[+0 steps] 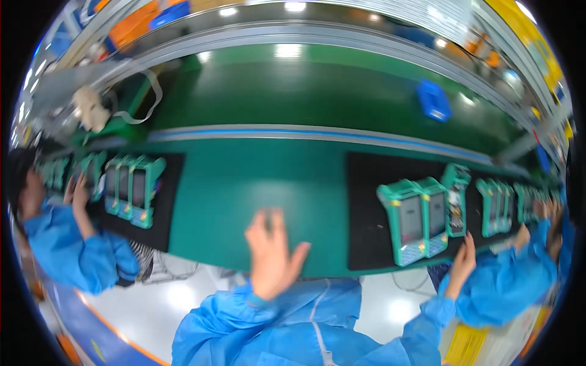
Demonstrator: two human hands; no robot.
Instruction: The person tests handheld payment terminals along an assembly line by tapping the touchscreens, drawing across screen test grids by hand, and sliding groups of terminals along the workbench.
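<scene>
Over the green mat [244,177] in front of me, my left hand [271,256] is open and holds nothing, its fingers stretched forward and the thumb out to the side. To the right, my right hand [463,263] has its fingers extended by the lower end of a green-framed device [456,204] with pale parts showing inside; whether they touch it is blurred. Left of that one, two green-framed devices with grey screens, one of them nearer [410,222] and one beside it [436,215], lie side by side on a black mat [365,213].
Another black mat [168,207] at the left carries several like devices [131,189]. Co-workers in blue sleeves sit at left [79,244] and right [506,274]. Behind a metal rail [293,132] runs a green belt-like surface [262,91] with a blue tray [433,100].
</scene>
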